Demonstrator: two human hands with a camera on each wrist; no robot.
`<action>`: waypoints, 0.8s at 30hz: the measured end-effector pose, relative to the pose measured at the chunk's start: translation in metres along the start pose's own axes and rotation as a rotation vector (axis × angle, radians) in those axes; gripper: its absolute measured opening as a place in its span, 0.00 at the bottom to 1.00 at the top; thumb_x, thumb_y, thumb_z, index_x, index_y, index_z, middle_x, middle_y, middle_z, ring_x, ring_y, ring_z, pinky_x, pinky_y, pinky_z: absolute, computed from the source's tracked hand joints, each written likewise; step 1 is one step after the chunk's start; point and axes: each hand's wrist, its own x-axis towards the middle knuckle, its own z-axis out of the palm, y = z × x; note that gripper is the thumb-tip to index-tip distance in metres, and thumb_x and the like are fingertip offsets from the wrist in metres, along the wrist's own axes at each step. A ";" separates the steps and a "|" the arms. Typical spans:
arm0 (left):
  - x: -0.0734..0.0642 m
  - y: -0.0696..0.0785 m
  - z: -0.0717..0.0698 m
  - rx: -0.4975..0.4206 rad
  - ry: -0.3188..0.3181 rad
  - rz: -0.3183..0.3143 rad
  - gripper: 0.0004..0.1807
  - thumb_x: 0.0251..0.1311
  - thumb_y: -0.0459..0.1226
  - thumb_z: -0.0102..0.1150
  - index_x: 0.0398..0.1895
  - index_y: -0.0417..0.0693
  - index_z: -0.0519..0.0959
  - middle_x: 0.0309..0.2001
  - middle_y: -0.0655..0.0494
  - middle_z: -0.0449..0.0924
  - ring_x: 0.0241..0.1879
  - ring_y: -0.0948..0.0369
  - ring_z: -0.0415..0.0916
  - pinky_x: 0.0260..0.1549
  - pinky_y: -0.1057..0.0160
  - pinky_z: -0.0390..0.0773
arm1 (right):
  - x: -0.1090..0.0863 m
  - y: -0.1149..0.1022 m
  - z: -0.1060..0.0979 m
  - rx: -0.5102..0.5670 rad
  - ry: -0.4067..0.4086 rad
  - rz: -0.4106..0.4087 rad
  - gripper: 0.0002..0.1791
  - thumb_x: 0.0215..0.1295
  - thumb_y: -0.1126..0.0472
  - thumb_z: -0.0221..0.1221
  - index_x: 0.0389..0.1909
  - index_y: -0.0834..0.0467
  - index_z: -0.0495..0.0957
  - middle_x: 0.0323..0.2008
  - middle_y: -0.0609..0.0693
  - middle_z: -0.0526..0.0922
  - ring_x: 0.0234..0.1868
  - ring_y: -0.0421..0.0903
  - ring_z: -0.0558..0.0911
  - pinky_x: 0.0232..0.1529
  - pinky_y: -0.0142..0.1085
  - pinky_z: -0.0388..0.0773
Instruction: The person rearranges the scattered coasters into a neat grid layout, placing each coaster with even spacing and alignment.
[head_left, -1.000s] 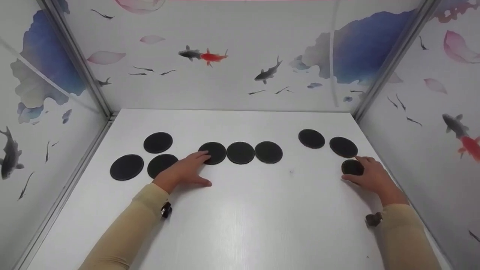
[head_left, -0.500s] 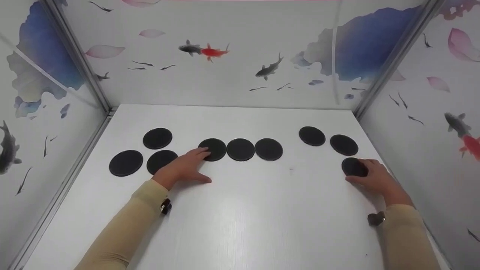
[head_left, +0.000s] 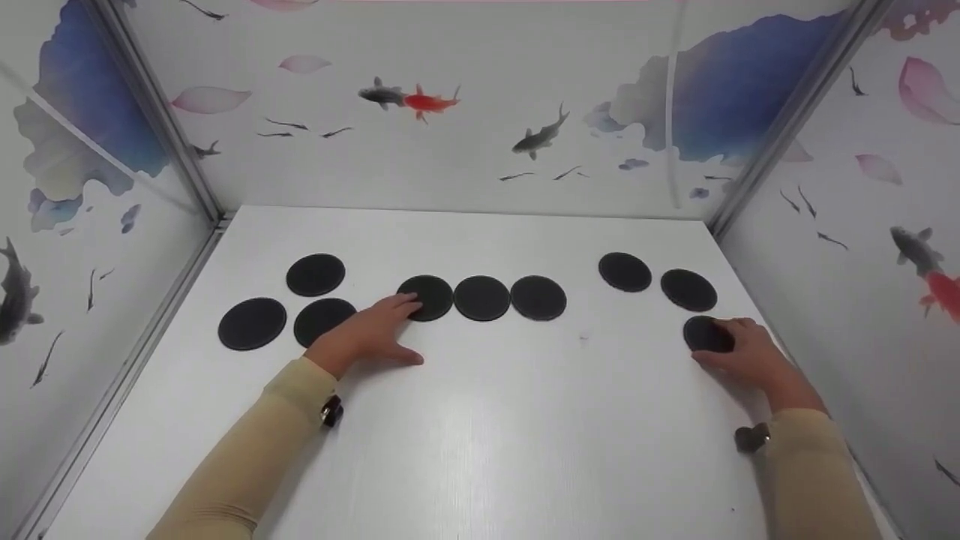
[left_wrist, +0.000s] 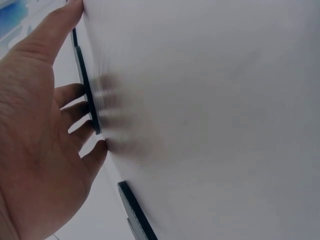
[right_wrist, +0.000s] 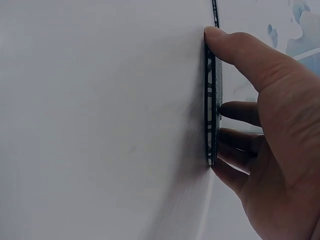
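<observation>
My left hand (head_left: pixel 367 334), fingers spread, rests its fingertips on the left black round coaster (head_left: pixel 435 298) of a row of three on the white table. Its thumb points away over bare tabletop. In the left wrist view the fingertips meet the top of the thin coaster (left_wrist: pixel 86 85). At the right, my right hand (head_left: pixel 750 360) holds another black coaster (head_left: pixel 705 334), thumb at the near edge and fingers curled over the far side. From the right wrist view, the thumb (right_wrist: pixel 220 40) sits on that coaster's rim (right_wrist: pixel 210 100), with fingertips on its upper face.
The row continues with two coasters (head_left: pixel 481 298). Three more coasters (head_left: pixel 252 324) lie in a cluster at the left, one partly under the left wrist. Up from the right hand lie two coasters (head_left: pixel 689 290). Printed panels (head_left: pixel 480 157) wall the white table (head_left: pixel 495 427) on three sides.
The right hand has shifted slightly right, its fingers now lying further over its coaster. The left hand stays on its coaster. The head view has tilted a little.
</observation>
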 end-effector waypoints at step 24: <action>0.001 -0.003 0.000 0.010 -0.006 0.005 0.60 0.62 0.64 0.76 0.89 0.45 0.60 0.90 0.47 0.51 0.88 0.44 0.48 0.83 0.41 0.57 | 0.015 -0.024 0.008 0.030 0.047 0.018 0.54 0.69 0.36 0.72 0.77 0.73 0.66 0.67 0.79 0.66 0.67 0.74 0.66 0.66 0.71 0.70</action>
